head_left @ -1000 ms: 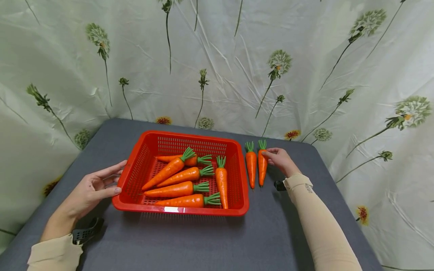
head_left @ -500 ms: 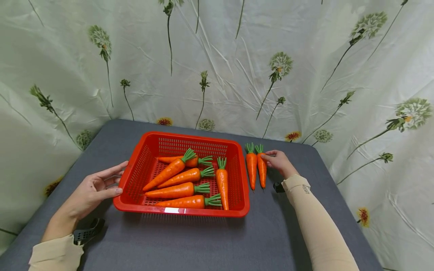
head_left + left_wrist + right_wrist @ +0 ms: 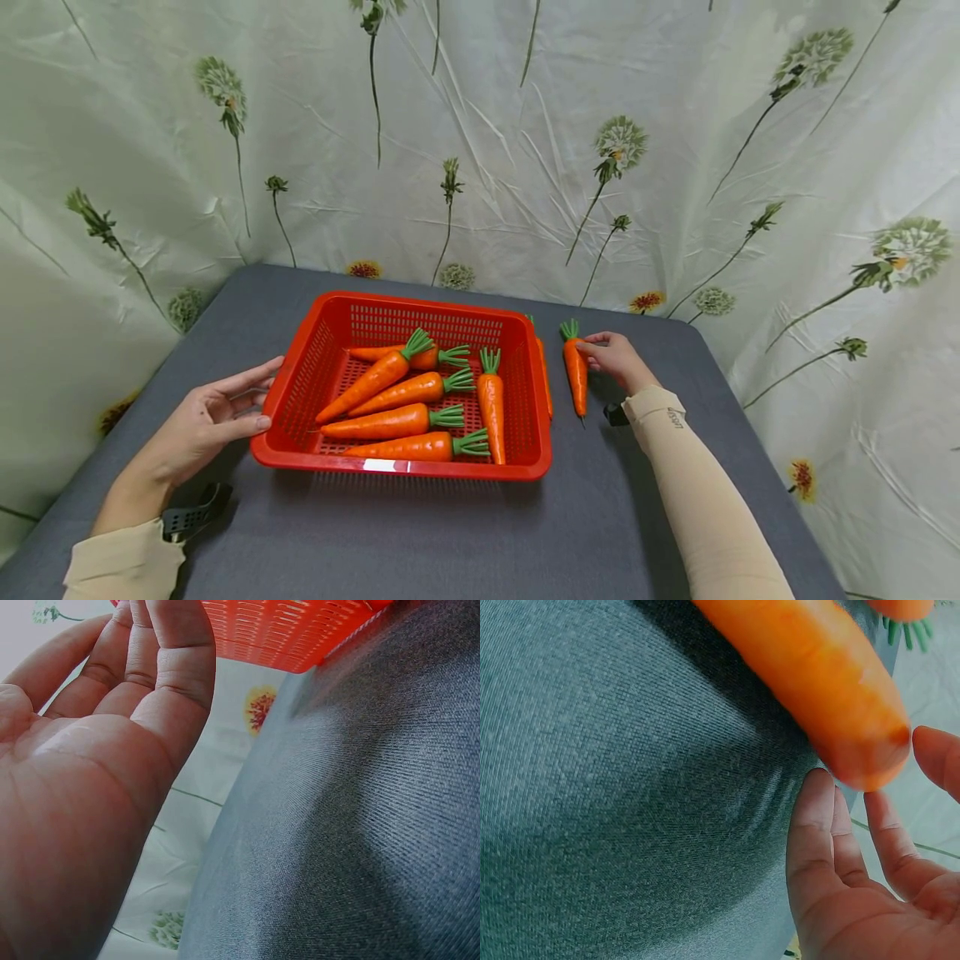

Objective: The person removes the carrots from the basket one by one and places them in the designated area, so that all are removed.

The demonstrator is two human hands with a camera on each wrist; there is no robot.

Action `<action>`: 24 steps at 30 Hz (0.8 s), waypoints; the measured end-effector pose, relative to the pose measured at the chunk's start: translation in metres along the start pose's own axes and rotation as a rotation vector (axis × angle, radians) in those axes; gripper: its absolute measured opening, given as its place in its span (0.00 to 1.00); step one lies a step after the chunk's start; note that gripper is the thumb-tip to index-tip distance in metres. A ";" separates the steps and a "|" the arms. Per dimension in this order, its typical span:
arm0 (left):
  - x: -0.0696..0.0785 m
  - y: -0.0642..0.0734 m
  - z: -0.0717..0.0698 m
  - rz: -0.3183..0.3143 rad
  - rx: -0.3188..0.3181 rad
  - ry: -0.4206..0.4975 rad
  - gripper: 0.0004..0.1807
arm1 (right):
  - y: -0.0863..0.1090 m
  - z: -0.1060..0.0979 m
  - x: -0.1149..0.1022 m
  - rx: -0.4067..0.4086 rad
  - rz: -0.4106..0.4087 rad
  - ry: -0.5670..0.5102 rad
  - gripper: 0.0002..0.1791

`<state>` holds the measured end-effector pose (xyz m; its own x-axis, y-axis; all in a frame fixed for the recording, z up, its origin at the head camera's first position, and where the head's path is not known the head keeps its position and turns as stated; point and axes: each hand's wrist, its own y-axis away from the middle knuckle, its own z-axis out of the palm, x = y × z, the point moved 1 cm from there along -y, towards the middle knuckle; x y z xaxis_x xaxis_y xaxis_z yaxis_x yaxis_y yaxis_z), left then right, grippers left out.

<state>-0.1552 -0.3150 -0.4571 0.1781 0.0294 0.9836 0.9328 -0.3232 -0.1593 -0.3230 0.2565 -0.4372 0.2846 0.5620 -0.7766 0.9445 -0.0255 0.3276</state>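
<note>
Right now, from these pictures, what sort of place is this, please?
Probably a small staged work corner, likely indoors: a table with a grey, fabric-like surface, a flower-print curtain hanging close behind it, and a red basket with carrots. What lies beyond the curtain is hidden.

On the grey cloth-topped table (image 3: 405,542) sits a red plastic rectangular basket (image 3: 330,460). A pale flowery curtain (image 3: 510,208) hangs behind. Six long orange carrots (image 3: 390,421) lie in the basket. On its right side, one more carrot (image 3: 546,383) is partly hidden behind the rim; another carrot (image 3: 576,375) lies further right, with the bare right hand (image 3: 617,357) beside its top end. The bare left hand (image 3: 198,425) is at the basket's left side.
</note>
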 end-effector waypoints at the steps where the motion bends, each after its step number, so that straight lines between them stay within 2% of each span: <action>1: 0.000 0.000 0.000 0.004 -0.005 -0.002 0.38 | 0.000 0.000 0.000 -0.002 -0.004 -0.001 0.28; 17: -0.003 0.001 -0.002 0.009 -0.017 0.005 0.38 | 0.008 0.001 -0.011 -0.047 0.001 0.040 0.30; 24: -0.004 0.001 -0.002 0.014 -0.020 0.015 0.38 | 0.012 -0.005 -0.014 -0.012 -0.022 0.025 0.30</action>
<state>-0.1559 -0.3175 -0.4606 0.1862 0.0108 0.9825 0.9239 -0.3420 -0.1713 -0.3168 0.2520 -0.4200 0.2591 0.5826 -0.7703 0.9484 -0.0026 0.3170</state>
